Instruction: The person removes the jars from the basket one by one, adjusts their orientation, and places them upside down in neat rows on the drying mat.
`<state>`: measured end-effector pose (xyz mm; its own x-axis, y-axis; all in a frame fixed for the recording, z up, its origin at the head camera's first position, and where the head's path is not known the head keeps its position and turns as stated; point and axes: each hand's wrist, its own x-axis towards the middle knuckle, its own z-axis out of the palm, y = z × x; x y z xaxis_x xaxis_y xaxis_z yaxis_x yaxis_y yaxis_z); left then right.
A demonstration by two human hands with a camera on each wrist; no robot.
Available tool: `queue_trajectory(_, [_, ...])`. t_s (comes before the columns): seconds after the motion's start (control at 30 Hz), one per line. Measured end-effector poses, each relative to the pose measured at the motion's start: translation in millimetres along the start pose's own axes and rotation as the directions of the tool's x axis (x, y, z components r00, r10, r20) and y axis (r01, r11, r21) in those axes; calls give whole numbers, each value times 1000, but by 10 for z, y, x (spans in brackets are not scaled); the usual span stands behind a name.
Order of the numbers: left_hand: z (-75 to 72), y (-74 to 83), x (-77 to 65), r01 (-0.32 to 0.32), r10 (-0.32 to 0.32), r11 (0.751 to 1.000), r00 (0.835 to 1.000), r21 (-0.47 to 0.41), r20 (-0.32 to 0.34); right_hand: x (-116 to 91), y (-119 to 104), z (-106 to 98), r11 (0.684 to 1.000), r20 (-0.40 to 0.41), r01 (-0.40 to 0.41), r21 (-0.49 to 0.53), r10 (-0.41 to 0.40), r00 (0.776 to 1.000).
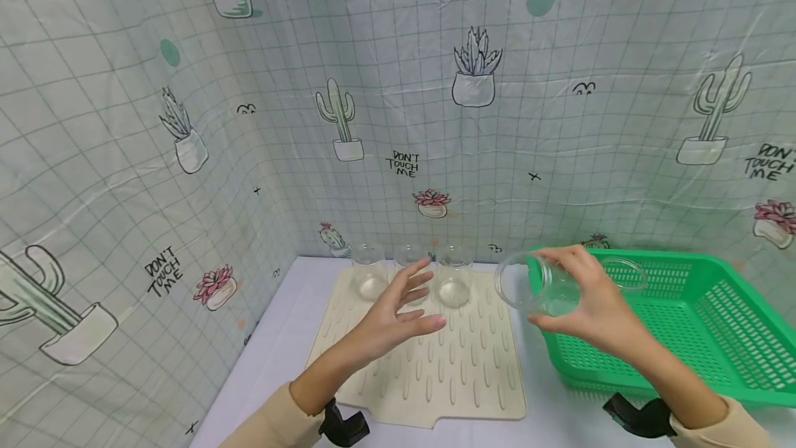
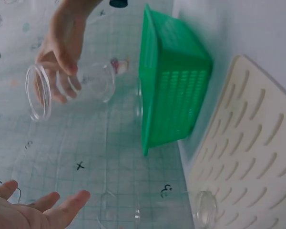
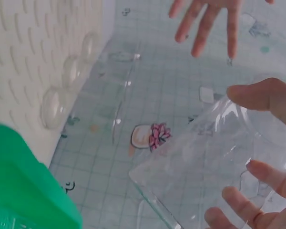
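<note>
My right hand (image 1: 591, 306) grips a clear cup (image 1: 555, 294) on its side, thumb and fingers around its wall, above the near-left corner of the green basket (image 1: 562, 365). In the left wrist view the cup's thick round rim (image 2: 45, 93) faces away from the basket. Over the cream ridged drying mat (image 1: 457, 372) hovers my left hand (image 1: 394, 320), fingers spread and holding nothing. Three clear cups stand in a row at the mat's back: the left cup (image 1: 370, 275), the middle cup (image 1: 407, 254), partly hidden behind my left hand, and the right cup (image 1: 454, 278).
Another clear round rim (image 1: 624, 274) shows at the basket's back left, beside my right hand. A white tabletop (image 1: 273, 344) lies under the mat and basket. Behind and to the left hangs a gridded cactus-print sheet (image 1: 385, 123).
</note>
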<state>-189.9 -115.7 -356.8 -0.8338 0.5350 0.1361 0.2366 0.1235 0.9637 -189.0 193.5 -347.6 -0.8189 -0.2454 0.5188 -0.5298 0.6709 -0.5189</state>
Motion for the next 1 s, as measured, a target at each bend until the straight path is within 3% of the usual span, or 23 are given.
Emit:
queue_trajectory(0.2, [182,49,126,-64,64,998,998,24,-7,-19,-78,181,997,-75,53,-55,-57,996])
queue_trajectory(0.4, [347,32,244,-81,84,993,996,83,-31,-42,-147,292,980,-107,103,-171,-123,987])
queue_trajectory(0.53, [431,11,320,-92,95,993,994,77,-46,-51,-193,346,959,-116,127,-255,-160,980])
queue_trajectory(1.0, [607,1,449,-121,133,985,986,126,-96,-50,-264,448,904,-135,180,-388,-249,959])
